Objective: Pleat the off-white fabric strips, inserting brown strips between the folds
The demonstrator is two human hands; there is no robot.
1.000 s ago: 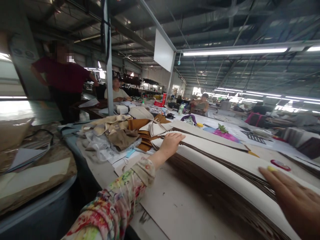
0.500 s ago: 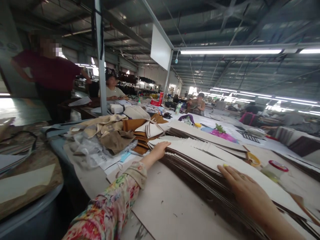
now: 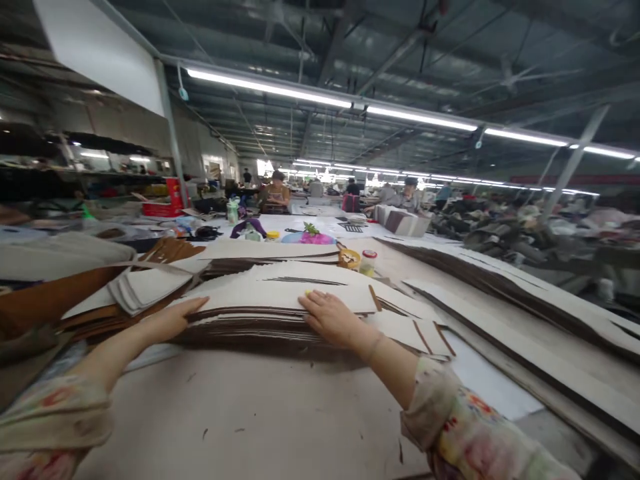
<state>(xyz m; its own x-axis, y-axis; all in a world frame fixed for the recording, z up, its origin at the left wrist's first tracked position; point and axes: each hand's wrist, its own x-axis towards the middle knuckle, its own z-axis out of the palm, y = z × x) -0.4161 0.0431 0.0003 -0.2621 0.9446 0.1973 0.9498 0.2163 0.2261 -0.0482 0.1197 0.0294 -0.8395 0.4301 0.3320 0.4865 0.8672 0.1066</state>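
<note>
A long, curved stack of cut panels [image 3: 250,288], pale on top with dark brown edges, lies across the table before me. My left hand [image 3: 173,320] is at the stack's left end, one finger stretched over the top and the others closed against the side edge; its underside is hidden. Flat on the front edge of the top panel rests my right hand [image 3: 327,317], fingers stretched out and a small yellow spot at one fingertip. Folded pale and brown pieces [image 3: 135,290] lie just left of the stack.
Long layered strips [image 3: 525,347] extend along the right. Behind the stack are a yellow tub [image 3: 349,259], a red-lidded jar [image 3: 369,263] and a pink item with green leaves [image 3: 317,235]. A person [image 3: 276,195] sits farther back. Bare pale board [image 3: 260,407] lies in front.
My view has swung right, bringing the right-hand strips into sight. Both hands still touch the stack; the right hand now lies flatter, near its front edge.
</note>
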